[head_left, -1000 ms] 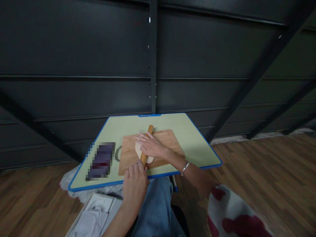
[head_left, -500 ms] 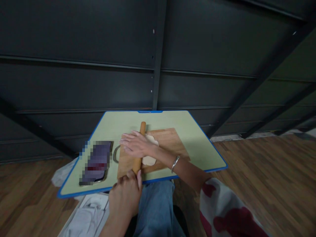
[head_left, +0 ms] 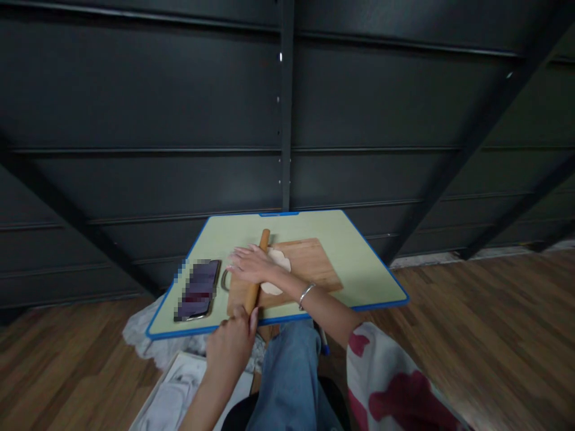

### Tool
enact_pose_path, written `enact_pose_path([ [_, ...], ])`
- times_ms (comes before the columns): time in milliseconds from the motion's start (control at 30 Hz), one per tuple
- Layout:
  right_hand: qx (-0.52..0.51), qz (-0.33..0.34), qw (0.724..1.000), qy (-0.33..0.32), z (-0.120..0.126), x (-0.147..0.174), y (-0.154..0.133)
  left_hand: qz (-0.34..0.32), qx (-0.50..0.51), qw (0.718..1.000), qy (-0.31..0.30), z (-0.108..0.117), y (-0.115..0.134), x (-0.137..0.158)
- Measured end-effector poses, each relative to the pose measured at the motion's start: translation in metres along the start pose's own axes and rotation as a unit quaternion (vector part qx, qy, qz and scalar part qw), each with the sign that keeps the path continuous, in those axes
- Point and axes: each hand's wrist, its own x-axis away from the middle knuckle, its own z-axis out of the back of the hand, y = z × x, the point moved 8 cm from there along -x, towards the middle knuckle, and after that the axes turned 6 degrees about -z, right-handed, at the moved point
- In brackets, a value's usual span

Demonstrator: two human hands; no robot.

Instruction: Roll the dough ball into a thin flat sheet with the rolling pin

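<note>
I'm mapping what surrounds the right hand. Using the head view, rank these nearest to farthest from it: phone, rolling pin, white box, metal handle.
1. Rolling pin: directly under the right hand.
2. Metal handle: at the left edge of the cutting board.
3. Phone: farther left, on the table.
4. White box: lower left, below the table's near edge.

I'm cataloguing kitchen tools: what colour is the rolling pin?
The rolling pin is orange-brown, best seen in the head view.
</note>
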Motion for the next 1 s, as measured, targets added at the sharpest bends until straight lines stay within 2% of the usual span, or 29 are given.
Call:
enact_pose_path([
  [133, -0.027, 0.018, 0.999, 0.003, 0.008, 0.021, 0.011, -0.024, 0.040, 0.999, -0.026, 0.003, 0.016, 0.005],
  [233, -0.047, 0.012, 0.999, -0.023, 0.012, 0.038, 0.030, -0.053, 0.062, 0.997, -0.017, 0.008, 0.033, 0.006],
  [300, -0.059, 0.001, 0.997, -0.044, 0.012, 0.048, 0.044, -0.082, 0.077, 0.994, 0.010, 0.013, 0.046, 0.006],
  [433, -0.088, -0.020, 0.994, -0.065, 0.011, 0.060, 0.057, -0.148, 0.090, 0.979, 0.110, 0.027, 0.070, 0.004],
  [533, -0.100, -0.021, 0.993, -0.056, 0.013, 0.059, 0.050, -0.166, 0.096, 0.969, 0.159, 0.031, 0.076, -0.001],
  [633, -0.091, -0.009, 0.994, -0.052, 0.015, 0.053, 0.038, -0.227, 0.122, 0.949, 0.181, 0.028, 0.080, -0.007],
  [800, -0.053, 0.068, 0.996, -0.036, 0.014, 0.046, 0.017, -0.341, 0.222, 0.899, 0.162, 0.014, 0.079, -0.009],
  [1000, -0.032, 0.127, 0.991, -0.019, 0.007, 0.037, 0.005, -0.343, 0.350, 0.850, 0.193, 0.013, 0.062, -0.004],
])
